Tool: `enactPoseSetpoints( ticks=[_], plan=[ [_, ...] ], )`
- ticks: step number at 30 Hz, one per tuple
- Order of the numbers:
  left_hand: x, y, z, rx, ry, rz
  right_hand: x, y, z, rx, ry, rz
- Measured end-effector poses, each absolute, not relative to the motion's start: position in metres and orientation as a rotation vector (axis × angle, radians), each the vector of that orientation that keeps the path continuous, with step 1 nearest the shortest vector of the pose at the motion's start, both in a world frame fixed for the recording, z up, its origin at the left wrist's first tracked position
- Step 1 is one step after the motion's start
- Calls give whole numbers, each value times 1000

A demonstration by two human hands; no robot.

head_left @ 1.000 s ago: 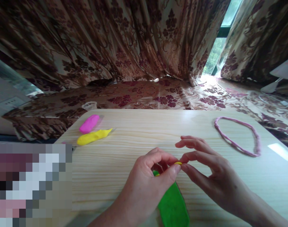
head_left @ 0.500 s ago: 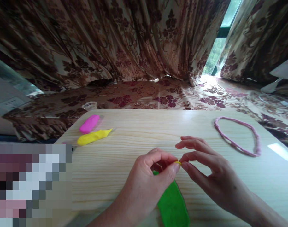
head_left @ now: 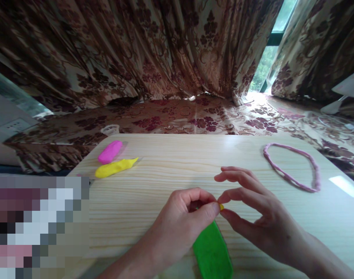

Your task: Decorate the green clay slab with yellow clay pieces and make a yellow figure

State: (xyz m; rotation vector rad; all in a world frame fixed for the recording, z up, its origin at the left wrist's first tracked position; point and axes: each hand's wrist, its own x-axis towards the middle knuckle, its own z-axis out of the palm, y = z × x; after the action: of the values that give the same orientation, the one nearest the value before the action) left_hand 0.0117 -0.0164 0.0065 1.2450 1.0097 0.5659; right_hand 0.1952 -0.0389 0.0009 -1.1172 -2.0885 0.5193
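Note:
A small yellow piece of modelling clay [head_left: 221,207] shows between my fingertips, most of it hidden. My left hand [head_left: 191,217] pinches it between thumb and forefinger, its other fingers curled under. From the other side, the thumb and forefinger of my right hand [head_left: 261,209] close on the same piece, while its remaining fingers reach out loosely. Below the hands lies a flat green slab of modelling clay [head_left: 213,250], its far end partly covered by my left hand.
On the table [head_left: 177,159], a pink clay block [head_left: 110,152] and a larger yellow clay lump with a pointed tip [head_left: 114,168] lie at the far left. A twisted pinkish-purple loop [head_left: 315,168] lies at the right. Behind the table is a patterned cloth-covered ledge [head_left: 171,116].
My left hand has rolled slightly and its thumb tip sits a little lower. My right thumb has moved down, apart from the forefinger, showing more of the yellow piece between them.

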Motion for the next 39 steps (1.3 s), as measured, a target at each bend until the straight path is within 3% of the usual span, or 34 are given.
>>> enactPoseSetpoints(
  ticks=[39],
  plan=[
    [14,-18,3,1341,1059,623,197,-38,1,-1179,-2046,538]
  ],
)
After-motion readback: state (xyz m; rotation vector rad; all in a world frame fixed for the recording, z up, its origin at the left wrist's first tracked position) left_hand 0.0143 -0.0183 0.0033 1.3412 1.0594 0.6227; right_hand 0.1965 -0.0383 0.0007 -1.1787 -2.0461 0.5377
